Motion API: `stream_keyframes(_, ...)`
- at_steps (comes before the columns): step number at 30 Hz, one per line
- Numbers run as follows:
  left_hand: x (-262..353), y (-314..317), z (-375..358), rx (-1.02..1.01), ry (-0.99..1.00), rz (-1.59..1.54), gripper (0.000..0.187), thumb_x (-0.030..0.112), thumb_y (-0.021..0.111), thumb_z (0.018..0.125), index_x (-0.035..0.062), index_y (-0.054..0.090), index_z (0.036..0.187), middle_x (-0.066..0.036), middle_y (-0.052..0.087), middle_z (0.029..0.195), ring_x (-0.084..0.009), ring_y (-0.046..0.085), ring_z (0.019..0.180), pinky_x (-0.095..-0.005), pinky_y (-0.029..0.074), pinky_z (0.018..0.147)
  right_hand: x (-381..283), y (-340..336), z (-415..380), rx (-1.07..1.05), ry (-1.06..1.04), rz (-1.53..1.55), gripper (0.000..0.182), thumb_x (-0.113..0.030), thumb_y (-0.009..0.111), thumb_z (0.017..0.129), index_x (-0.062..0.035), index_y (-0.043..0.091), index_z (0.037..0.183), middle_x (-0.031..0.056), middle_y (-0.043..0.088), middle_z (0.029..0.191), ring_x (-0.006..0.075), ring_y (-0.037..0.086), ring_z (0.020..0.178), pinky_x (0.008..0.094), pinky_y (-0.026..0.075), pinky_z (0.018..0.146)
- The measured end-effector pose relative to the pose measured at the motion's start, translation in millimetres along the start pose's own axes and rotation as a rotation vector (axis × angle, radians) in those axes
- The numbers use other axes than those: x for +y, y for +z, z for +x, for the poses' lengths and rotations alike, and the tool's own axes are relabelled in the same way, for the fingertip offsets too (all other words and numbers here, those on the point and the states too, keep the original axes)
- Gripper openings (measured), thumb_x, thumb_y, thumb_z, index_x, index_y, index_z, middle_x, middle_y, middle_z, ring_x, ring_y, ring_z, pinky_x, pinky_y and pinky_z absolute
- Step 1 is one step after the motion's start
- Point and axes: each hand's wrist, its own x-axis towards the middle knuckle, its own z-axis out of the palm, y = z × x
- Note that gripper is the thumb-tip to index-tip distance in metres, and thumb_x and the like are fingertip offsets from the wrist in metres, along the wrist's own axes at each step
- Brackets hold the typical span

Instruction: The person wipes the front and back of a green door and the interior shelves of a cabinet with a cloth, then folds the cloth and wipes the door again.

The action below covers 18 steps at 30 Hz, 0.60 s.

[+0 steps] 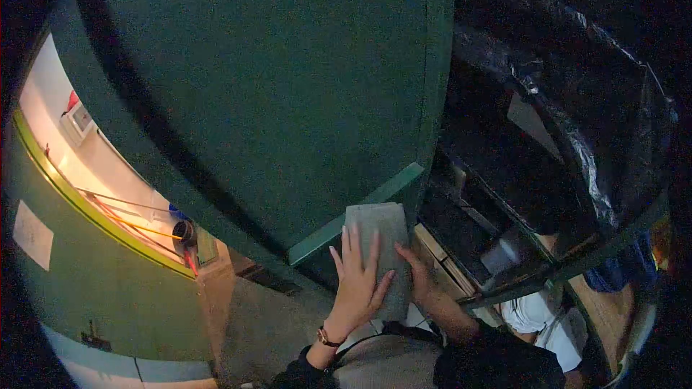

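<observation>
A grey folded cloth (pixel 388 225) is in front of me, upright near the green ledge of a large green panel. My left hand (pixel 356 274) lies flat against the face of the cloth, its fingers spread, and a watch is on that wrist. At the right edge of the cloth is my right hand (pixel 427 284), its fingers bent round the edge, partly hidden behind the cloth. The lower end of the cloth hangs close to my body.
The green panel (pixel 288 86) with its slanted ledge (pixel 317 243) fills the middle. On the right stands a dark shelf (pixel 504 225) with black plastic sheeting (pixel 577 151) over it. White cloth or bags (pixel 537 313) lie below. Left, long-handled sticks (pixel 137 223) lean behind a yellow-edged green door (pixel 108 281).
</observation>
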Motion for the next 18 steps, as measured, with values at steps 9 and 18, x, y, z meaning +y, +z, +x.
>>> stream_keyframes(9, -32.2, -5.1, -12.5, -0.094, -0.560, -1.203, 0.041, 0.016, 0.069, 0.082, -0.0033, 0.053, 0.114, -0.008, 0.062, 0.104, -0.0110, 0.058, 0.085, -0.0269, 0.048, 0.075, -52.1, 15.9, -13.1, 0.010, 0.295, -0.177, 0.053, -0.041, 0.055, 0.086, -0.0084, 0.048, 0.127, 0.0102, 0.052, 0.124, 0.0236, 0.050, 0.113, 0.0401, 0.040, 0.097)
stream_keyframes(18, -18.0, -29.5, -11.7, 0.111, -0.452, -0.731, 0.023, 0.014, 0.064, 0.085, -0.0042, 0.061, 0.098, -0.009, 0.066, 0.093, -0.0138, 0.061, 0.082, -0.0270, 0.047, 0.072, -44.9, 19.4, 8.5, -0.253, -0.638, -0.807, 0.076, -0.038, 0.058, 0.085, -0.0035, 0.021, 0.141, 0.0158, 0.015, 0.149, 0.0288, 0.019, 0.136, 0.0409, 0.017, 0.110)
